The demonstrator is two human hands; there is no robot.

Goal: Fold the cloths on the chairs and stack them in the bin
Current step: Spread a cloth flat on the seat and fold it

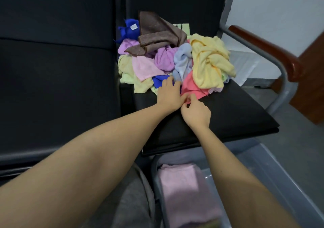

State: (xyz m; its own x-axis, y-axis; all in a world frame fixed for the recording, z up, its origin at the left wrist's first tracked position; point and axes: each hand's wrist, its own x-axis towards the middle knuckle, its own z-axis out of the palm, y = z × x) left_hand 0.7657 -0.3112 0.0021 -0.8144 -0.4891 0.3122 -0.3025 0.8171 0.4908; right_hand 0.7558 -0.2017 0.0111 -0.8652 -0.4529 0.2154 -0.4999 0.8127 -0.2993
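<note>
While the right hand [195,112] pinches the near corner of the coral cloth [190,85], left hand [169,94] lies beside it, fingers straight, on the pile [163,59] heaped on the black chair seat [228,108]. Clear bin [263,159] below holds one folded pink cloth [184,192].

Bare arms, grey clothing
The left hand [169,96] and right hand [195,112] are seen uncovered, as are both forearms; soft grey fabric [133,203] is worn over the legs below them.
</note>
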